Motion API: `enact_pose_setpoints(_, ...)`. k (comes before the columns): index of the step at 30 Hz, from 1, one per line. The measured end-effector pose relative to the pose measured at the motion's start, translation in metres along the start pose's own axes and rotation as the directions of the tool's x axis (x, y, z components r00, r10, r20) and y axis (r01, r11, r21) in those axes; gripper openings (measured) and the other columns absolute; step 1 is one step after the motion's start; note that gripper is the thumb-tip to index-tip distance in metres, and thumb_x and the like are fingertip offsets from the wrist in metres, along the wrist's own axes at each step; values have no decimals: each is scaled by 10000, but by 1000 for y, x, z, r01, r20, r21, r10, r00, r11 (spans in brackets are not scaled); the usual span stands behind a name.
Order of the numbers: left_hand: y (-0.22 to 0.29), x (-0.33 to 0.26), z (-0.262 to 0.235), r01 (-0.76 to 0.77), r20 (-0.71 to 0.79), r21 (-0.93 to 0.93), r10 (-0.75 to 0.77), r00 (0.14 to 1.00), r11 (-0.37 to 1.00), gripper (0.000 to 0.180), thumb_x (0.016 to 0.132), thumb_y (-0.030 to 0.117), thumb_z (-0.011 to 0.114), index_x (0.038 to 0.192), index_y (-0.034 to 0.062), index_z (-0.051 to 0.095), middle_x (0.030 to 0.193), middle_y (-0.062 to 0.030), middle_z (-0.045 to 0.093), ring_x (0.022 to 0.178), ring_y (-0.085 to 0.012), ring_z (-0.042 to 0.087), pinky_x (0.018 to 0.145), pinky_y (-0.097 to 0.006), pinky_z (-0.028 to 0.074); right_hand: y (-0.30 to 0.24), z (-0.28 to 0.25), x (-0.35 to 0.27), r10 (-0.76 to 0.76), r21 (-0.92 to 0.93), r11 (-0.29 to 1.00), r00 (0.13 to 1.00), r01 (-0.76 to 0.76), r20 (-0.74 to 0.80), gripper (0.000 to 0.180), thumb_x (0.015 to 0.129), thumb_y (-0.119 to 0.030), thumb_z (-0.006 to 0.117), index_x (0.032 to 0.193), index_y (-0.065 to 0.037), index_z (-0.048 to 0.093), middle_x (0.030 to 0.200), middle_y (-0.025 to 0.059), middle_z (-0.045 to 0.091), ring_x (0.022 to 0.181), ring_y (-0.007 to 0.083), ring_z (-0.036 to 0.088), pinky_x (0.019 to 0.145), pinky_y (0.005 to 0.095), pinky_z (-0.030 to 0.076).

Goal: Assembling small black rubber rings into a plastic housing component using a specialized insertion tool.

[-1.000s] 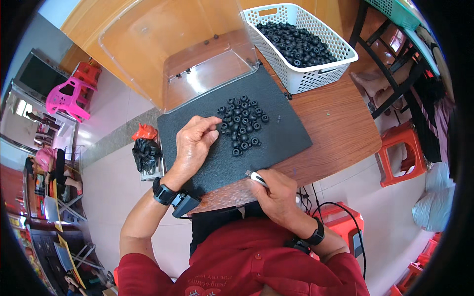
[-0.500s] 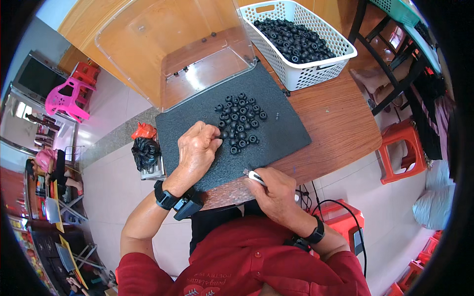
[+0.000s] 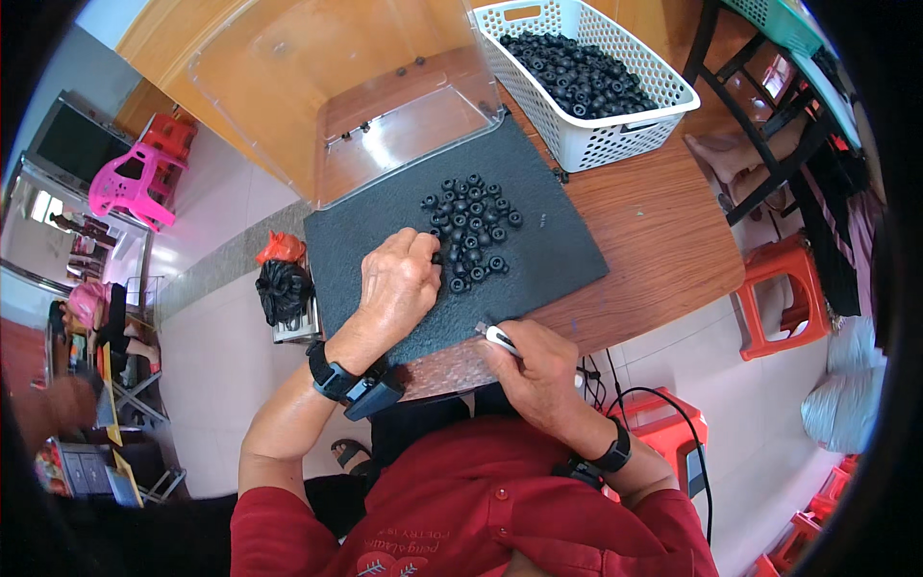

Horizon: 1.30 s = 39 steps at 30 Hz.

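A loose cluster of small round black parts with holes (image 3: 473,219) lies on a dark textured mat (image 3: 562,255). My left hand (image 3: 402,279) rests at the cluster's left edge, fingers curled down and closed. Its fingertips are mostly hidden, so I cannot make out what they pinch. My right hand (image 3: 532,370) is wrapped round a white-handled utility knife (image 3: 502,339). The short metal blade points up and left over the mat's near edge, apart from the parts.
A white perforated basket (image 3: 601,144) full of similar parts stands at the back right. Behind the mat, a clear plastic bin (image 3: 332,197) lies tipped, with a few parts inside. Black and red bags (image 3: 284,288) sit left of the table; a red stool (image 3: 788,298) is at right.
My left hand has shifted slightly right and up against the cluster. My right hand has barely moved, still gripping the knife. A person's blurred arm, dark clothing and a sandaled foot have appeared at the left.
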<state>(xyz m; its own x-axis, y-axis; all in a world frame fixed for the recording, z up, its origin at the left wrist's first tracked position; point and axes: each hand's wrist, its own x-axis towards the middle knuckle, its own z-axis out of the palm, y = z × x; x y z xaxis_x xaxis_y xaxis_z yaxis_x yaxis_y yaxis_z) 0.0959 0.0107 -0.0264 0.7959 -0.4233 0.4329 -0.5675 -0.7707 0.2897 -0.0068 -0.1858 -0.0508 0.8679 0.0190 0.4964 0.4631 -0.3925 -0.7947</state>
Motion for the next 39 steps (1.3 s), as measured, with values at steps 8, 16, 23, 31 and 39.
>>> enact_pose_setpoints(8,3,-21,-17,36,62,41,-38,997,999,240,747,-22,688,983,22,692,758,-138,561,720,-328,627,651,-421,506,1,0,-2,16,-19,1000,1000,-15,26,166,834,-135,756,886,-26,643,712,133,599,621,325,602,556,420,455)
enact_pose_setpoints(16,-1,-38,-33,530,288,-694,-487,824,487,200,841,1,731,1033,-33,688,859,-136,701,673,-179,667,582,-285,526,-1,0,-1,33,1,999,999,-33,41,174,849,-141,759,906,-18,649,722,141,605,622,331,600,555,412,454)
enact_pose_setpoints(23,20,-66,-40,505,496,-856,-458,738,-113,304,895,115,745,1128,-55,647,914,-195,731,665,-201,707,547,-289,552,-10,4,3,49,156,986,996,-59,70,170,875,-138,751,898,-5,647,704,137,593,608,302,599,541,393,439)
enact_pose_setpoints(31,46,-74,-41,474,463,-875,-456,760,-98,294,890,95,743,1125,-66,670,893,-152,718,694,-176,680,637,-291,564,-21,9,12,20,180,983,993,-41,118,164,882,-139,747,908,-14,645,707,127,593,601,281,598,539,385,436)
enact_pose_setpoints(39,61,-77,-40,292,131,-704,-286,949,648,283,890,48,732,1165,-9,699,958,-28,664,802,-98,569,688,-240,473,-27,14,9,89,315,942,990,-120,109,142,900,-126,730,919,-13,646,727,118,610,622,248,616,551,356,447)
